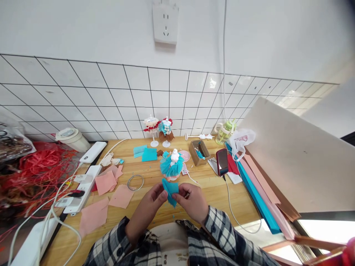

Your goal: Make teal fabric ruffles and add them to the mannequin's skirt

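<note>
My left hand (149, 207) and my right hand (191, 201) meet over the near part of the wooden table (216, 192). Both pinch one small folded piece of teal paper (169, 190) between thumb and fingers, the left on its left edge, the right on its right edge. Just beyond it stands a small doll form (172, 164) wearing a teal fringed skirt. A clear tape ring (135, 182) lies to the left of my hands.
Pink paper squares (107, 183) and teal sheets (146, 153) lie left and behind. Two dressed doll stands (159, 129) sit at the tiled wall. A small cardboard box (199, 152), a phone (222, 162), power strips (80, 188), red raffia (36, 170) and long paper sheets (257, 192) surround the area.
</note>
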Tool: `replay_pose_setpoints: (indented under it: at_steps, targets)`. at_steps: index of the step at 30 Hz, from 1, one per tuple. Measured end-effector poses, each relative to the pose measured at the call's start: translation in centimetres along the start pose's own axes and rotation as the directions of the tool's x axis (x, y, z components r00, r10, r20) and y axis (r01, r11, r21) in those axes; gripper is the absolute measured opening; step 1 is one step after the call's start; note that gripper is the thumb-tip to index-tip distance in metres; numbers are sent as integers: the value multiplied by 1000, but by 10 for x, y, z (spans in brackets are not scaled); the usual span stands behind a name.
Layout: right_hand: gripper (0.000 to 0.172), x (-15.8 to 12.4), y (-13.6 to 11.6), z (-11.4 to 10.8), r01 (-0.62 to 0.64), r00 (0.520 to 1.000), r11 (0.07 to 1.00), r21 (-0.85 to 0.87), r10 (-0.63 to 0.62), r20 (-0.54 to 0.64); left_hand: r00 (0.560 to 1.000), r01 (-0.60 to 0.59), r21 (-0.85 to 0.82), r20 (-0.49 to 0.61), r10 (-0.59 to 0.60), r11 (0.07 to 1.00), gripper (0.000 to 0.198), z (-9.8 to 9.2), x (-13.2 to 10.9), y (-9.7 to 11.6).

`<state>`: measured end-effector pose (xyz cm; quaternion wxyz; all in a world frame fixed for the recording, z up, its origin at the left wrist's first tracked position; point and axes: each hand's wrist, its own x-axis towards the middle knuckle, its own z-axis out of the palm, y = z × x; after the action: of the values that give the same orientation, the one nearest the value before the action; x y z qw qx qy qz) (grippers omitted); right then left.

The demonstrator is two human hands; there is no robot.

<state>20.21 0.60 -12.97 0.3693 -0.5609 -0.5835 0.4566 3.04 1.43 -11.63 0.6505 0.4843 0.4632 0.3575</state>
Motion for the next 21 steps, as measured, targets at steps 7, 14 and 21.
replay_pose_setpoints:
  at_steps: [7,14,21]
  targets:
    - [9,-8,-5,13,46,997,996,73,-50,57,999,41,-30,37,-40,999,37,7,-2,-2]
    - [20,-11,-6,10,-9,991,977,213,-20,132,995,56,-36,84,-53,998,37,4,-5,-3]
    - [38,-6,-3,7,-143,982,881,451,68,177,991,119,-194,76,-106,974,29,-5,-6,-1]
